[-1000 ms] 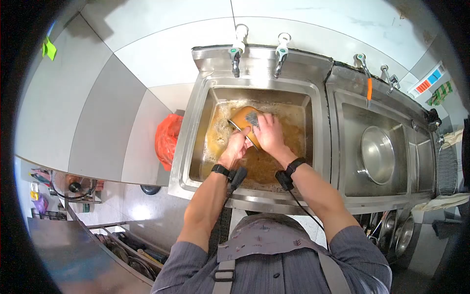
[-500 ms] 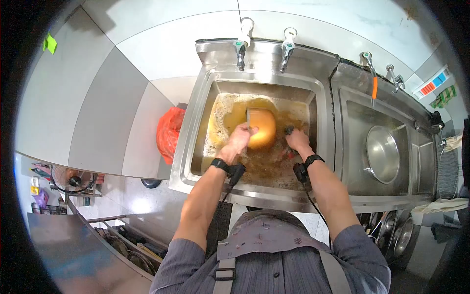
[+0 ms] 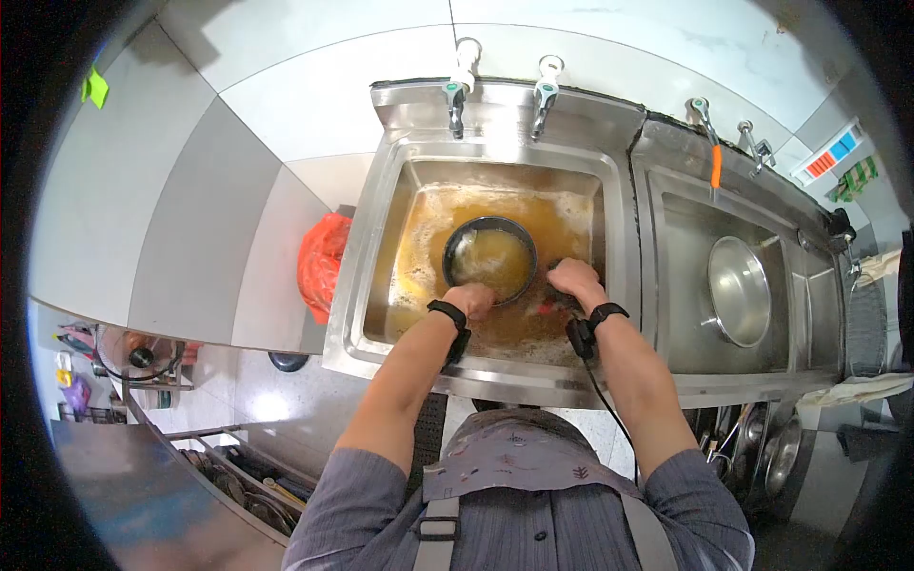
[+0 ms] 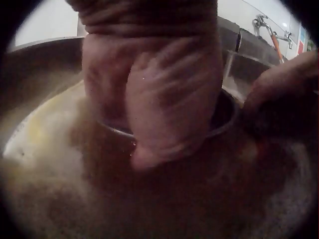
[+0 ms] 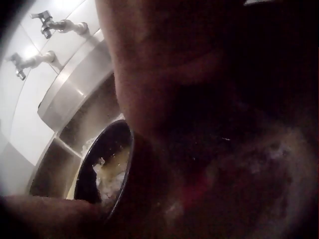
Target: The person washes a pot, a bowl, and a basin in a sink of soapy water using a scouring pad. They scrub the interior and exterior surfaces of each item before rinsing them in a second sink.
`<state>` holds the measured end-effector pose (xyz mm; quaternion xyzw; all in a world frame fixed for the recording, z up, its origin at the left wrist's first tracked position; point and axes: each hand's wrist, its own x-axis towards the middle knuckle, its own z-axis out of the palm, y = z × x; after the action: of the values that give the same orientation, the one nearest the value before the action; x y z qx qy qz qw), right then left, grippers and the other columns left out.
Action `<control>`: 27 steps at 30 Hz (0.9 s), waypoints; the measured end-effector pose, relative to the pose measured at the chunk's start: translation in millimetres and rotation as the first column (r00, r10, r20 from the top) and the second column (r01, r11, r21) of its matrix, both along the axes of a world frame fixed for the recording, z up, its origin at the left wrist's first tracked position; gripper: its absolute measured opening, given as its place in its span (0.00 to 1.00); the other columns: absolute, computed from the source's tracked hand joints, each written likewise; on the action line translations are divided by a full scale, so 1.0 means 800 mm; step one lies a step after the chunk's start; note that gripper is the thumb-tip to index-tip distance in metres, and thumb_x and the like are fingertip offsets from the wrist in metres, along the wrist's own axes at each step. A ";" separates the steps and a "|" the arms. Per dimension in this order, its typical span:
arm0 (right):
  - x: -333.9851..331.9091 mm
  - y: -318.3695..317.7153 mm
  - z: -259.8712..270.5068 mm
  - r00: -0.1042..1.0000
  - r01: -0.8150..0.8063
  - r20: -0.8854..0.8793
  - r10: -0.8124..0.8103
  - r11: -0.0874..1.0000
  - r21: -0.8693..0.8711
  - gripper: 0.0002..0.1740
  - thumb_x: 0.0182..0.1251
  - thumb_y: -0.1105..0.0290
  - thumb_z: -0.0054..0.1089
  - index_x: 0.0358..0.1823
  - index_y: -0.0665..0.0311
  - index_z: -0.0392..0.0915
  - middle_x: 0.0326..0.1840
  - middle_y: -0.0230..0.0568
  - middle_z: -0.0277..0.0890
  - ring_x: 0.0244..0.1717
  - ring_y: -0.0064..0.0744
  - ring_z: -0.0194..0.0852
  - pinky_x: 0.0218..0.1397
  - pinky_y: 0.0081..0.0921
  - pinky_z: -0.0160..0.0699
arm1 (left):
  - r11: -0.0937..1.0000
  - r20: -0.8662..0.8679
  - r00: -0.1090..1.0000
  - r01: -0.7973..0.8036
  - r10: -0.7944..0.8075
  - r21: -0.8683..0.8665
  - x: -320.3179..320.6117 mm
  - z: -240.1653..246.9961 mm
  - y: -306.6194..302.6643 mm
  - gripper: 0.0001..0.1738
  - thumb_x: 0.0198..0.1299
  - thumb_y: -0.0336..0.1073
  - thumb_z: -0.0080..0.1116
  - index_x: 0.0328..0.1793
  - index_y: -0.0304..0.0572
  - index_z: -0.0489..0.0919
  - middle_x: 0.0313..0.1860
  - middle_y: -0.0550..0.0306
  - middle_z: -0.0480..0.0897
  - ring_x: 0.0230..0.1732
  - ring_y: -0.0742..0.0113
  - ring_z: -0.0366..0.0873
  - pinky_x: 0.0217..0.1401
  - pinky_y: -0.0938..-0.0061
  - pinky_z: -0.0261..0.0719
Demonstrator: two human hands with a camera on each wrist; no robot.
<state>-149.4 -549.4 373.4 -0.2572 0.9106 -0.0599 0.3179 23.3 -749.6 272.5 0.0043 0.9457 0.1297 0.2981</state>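
A round dark-rimmed pot (image 3: 492, 259) sits mouth up in the murky water of the left sink, with cloudy liquid inside. The left hand (image 3: 472, 299) grips its near rim; in the left wrist view the thumb of that hand (image 4: 164, 109) lies outside the rim. Right of the pot, the right hand (image 3: 574, 278) is curled round a dark scrubber (image 3: 555, 267), mostly hidden by the fingers. The right wrist view shows the pot (image 5: 107, 164) beside the right hand (image 5: 149, 94), whose fingers are in deep shadow.
Two taps (image 3: 456, 107) stand behind the left sink (image 3: 624, 247). The right sink holds a metal basin (image 3: 739, 292). An orange bag (image 3: 324, 266) hangs at the left. Something red (image 3: 546, 307) shows under the water near the right hand.
The pot has turned from tilted on its side to mouth up and holds liquid. The left hand has moved down to its near rim. The right hand has moved away from the pot, to the right.
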 end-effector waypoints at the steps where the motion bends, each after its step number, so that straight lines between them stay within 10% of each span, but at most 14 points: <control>1: 0.001 0.001 0.001 0.998 -0.056 0.014 0.055 0.998 0.031 0.28 0.61 0.56 0.58 0.52 0.72 0.85 0.57 0.61 0.84 0.58 0.60 0.83 0.59 0.49 0.81 | 0.998 0.022 0.999 0.048 -0.047 -0.048 -0.003 -0.014 -0.006 0.12 0.62 0.31 0.56 0.45 0.38 0.89 0.54 0.40 0.88 0.57 0.45 0.86 0.54 0.54 0.85; 2: 0.001 0.002 0.000 0.993 -0.112 0.031 0.110 0.992 0.059 0.28 0.59 0.55 0.60 0.52 0.71 0.85 0.57 0.60 0.85 0.59 0.60 0.83 0.59 0.48 0.81 | 0.998 0.017 0.999 -0.043 0.044 -0.038 0.003 0.092 0.015 0.13 0.61 0.32 0.58 0.47 0.39 0.89 0.52 0.43 0.89 0.57 0.44 0.85 0.57 0.58 0.84; 9: -0.004 0.021 -0.059 0.951 -0.288 0.123 0.284 0.958 0.015 0.29 0.52 0.50 0.72 0.47 0.66 0.88 0.53 0.53 0.88 0.54 0.51 0.87 0.56 0.43 0.84 | 0.934 -0.108 0.953 -0.250 0.284 0.255 -0.028 0.153 -0.031 0.22 0.60 0.45 0.71 0.53 0.35 0.86 0.49 0.43 0.89 0.54 0.49 0.86 0.62 0.63 0.80; 11: 0.007 0.023 -0.033 0.951 -0.266 0.186 0.249 0.961 0.075 0.28 0.55 0.50 0.69 0.48 0.66 0.88 0.53 0.53 0.87 0.55 0.52 0.87 0.57 0.44 0.84 | 0.610 -0.064 0.737 -0.504 0.673 0.612 -0.025 0.166 -0.034 0.29 0.63 0.55 0.71 0.49 0.31 0.86 0.41 0.49 0.89 0.37 0.56 0.83 0.48 0.63 0.81; 13: 0.009 0.020 -0.022 0.936 -0.321 0.179 0.302 0.943 0.088 0.29 0.57 0.49 0.68 0.51 0.65 0.87 0.56 0.52 0.86 0.58 0.53 0.85 0.59 0.45 0.82 | 0.609 -0.202 0.619 -0.566 0.759 0.555 -0.033 0.145 -0.040 0.31 0.67 0.57 0.68 0.54 0.30 0.85 0.45 0.55 0.89 0.36 0.62 0.81 0.47 0.63 0.82; 14: 0.010 0.021 -0.021 0.920 -0.370 0.182 0.348 0.923 0.106 0.29 0.60 0.49 0.67 0.54 0.65 0.87 0.60 0.51 0.85 0.61 0.53 0.84 0.62 0.45 0.81 | 0.315 -0.011 0.460 -0.592 0.888 0.742 -0.036 0.139 -0.040 0.33 0.66 0.57 0.70 0.55 0.28 0.84 0.45 0.52 0.87 0.41 0.61 0.80 0.49 0.63 0.80; 15: 0.010 0.023 -0.018 0.920 -0.370 0.179 0.348 0.923 0.106 0.29 0.60 0.49 0.67 0.54 0.65 0.87 0.60 0.51 0.85 0.61 0.53 0.84 0.62 0.45 0.81 | -0.018 0.219 0.305 -0.546 0.927 0.837 -0.039 0.132 -0.041 0.35 0.64 0.56 0.72 0.56 0.25 0.82 0.46 0.50 0.85 0.46 0.61 0.79 0.51 0.62 0.78; 20: 0.024 0.029 0.034 0.918 -0.392 0.142 0.370 0.901 0.184 0.32 0.66 0.46 0.61 0.64 0.60 0.83 0.71 0.47 0.78 0.71 0.52 0.75 0.74 0.44 0.74 | -0.522 0.544 0.048 -0.222 0.838 0.823 -0.033 0.167 -0.019 0.30 0.72 0.56 0.64 0.60 0.33 0.82 0.55 0.49 0.86 0.53 0.58 0.83 0.58 0.60 0.83; 27: 0.051 0.030 0.061 0.861 -0.507 0.049 0.506 0.847 0.160 0.28 0.67 0.49 0.58 0.58 0.61 0.86 0.65 0.48 0.82 0.68 0.52 0.78 0.70 0.44 0.77 | -0.803 0.748 0.314 0.093 0.585 0.589 -0.031 0.099 -0.053 0.26 0.77 0.53 0.56 0.67 0.38 0.78 0.60 0.54 0.84 0.58 0.58 0.83 0.62 0.55 0.85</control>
<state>-108.7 -525.3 421.9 -0.4601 0.8115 0.1021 0.3454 -1.1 -792.0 351.4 -0.2531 0.1802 0.9265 -0.2123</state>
